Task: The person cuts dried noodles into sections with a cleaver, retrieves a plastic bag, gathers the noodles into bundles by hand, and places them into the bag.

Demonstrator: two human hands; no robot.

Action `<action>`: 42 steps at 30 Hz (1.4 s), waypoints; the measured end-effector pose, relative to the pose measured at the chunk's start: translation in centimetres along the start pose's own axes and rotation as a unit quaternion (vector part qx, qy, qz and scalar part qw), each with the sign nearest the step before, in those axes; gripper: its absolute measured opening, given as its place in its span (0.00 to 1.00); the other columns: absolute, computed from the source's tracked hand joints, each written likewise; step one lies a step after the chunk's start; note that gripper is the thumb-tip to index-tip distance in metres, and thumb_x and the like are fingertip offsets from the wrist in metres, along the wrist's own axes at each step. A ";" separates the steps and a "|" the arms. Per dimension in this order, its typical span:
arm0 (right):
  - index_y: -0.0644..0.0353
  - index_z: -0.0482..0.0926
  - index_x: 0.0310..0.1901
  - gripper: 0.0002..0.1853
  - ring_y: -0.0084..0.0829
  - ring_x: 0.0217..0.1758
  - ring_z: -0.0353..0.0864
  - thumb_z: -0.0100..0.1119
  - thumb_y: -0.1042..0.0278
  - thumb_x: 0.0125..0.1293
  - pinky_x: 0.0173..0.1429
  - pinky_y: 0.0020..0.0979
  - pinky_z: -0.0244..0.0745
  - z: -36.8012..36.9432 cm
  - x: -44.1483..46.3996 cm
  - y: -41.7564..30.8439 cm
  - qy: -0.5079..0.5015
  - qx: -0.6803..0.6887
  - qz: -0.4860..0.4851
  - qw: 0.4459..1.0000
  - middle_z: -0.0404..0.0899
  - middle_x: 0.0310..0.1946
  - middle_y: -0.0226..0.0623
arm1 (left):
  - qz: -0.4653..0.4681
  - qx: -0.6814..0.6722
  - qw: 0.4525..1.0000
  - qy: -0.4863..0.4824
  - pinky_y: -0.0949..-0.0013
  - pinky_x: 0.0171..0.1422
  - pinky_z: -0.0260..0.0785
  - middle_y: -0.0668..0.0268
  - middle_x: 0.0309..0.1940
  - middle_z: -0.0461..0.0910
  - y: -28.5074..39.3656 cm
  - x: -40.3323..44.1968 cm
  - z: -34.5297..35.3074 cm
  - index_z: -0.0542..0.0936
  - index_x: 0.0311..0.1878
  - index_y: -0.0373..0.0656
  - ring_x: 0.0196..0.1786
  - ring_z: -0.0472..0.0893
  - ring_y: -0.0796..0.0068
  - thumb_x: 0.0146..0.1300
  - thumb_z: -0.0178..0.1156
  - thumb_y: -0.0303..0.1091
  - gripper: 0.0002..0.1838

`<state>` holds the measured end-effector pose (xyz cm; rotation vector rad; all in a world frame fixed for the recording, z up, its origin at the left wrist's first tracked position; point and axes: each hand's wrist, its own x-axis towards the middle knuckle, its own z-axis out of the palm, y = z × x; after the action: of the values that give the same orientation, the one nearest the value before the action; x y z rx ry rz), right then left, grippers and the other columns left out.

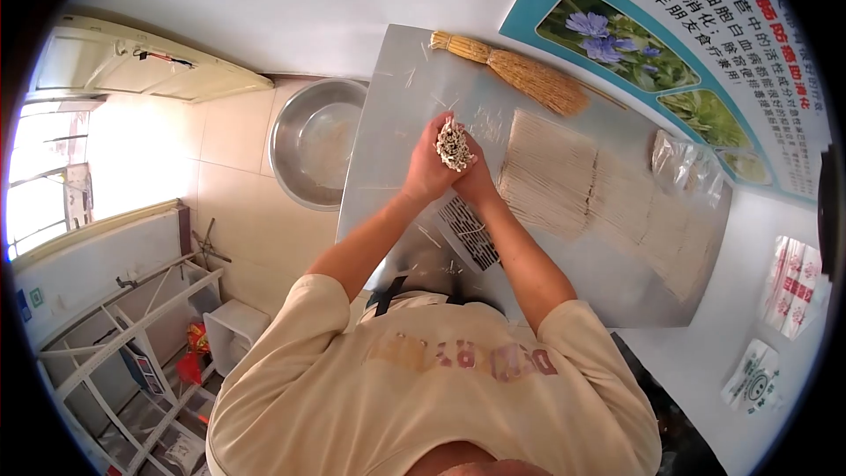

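Observation:
Both my hands are closed around an upright bundle of dried noodles (454,145), its cut ends facing up at me. My left hand (428,163) wraps it from the left side and my right hand (477,174) from the right. The fingers press together, and the lower part of the bundle is hidden beneath them. To the right, rows of loose noodles (551,172) lie flat on the metal table (388,150). Just below my hands is a dark slotted piece with pale strips (470,234), partly covered by my right forearm; its kind is unclear.
A straw hand broom (520,70) lies along the table's far edge. At the right end sits a clear plastic bag (686,163). A large metal basin (319,143) stands left of the table. Broken noodle bits are scattered on the tabletop. A white rack (132,335) stands lower left.

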<state>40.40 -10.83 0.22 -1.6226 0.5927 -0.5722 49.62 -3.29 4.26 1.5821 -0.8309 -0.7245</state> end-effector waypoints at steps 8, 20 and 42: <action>0.63 0.64 0.73 0.34 0.44 0.76 0.66 0.62 0.69 0.67 0.79 0.39 0.62 -7.1 -4.6 4.0 -0.111 -0.286 0.042 0.951 0.70 0.70 0.47 | 0.173 0.150 0.972 -0.051 0.54 0.57 0.75 0.57 0.40 0.83 0.5 1.5 2.0 0.80 0.53 0.44 0.47 0.82 0.49 0.44 0.75 0.32 0.28; 0.65 0.69 0.69 0.36 0.41 0.60 0.82 0.48 0.38 0.78 0.68 0.41 0.76 -6.3 -5.4 -0.9 -0.178 0.454 0.454 0.746 0.81 0.55 0.52 | 0.630 0.313 0.588 -0.399 0.64 0.65 0.66 0.70 0.31 0.77 -0.5 -5.6 2.2 0.75 0.33 0.50 0.43 0.79 0.68 0.55 0.61 0.35 0.06; 0.57 0.81 0.60 0.28 0.27 0.50 0.83 0.75 0.66 0.56 0.56 0.32 0.79 -2.6 4.1 -4.9 -0.203 0.133 0.178 0.954 0.85 0.47 0.32 | -0.001 0.008 0.938 -0.348 0.59 0.78 0.63 0.58 0.71 0.71 2.2 6.8 -7.0 0.63 0.77 0.42 0.74 0.68 0.61 0.50 0.83 0.46 0.55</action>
<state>42.03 -14.87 5.54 -1.2871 0.4598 -0.0405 58.91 -5.24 7.44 1.3350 -1.3422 -1.3159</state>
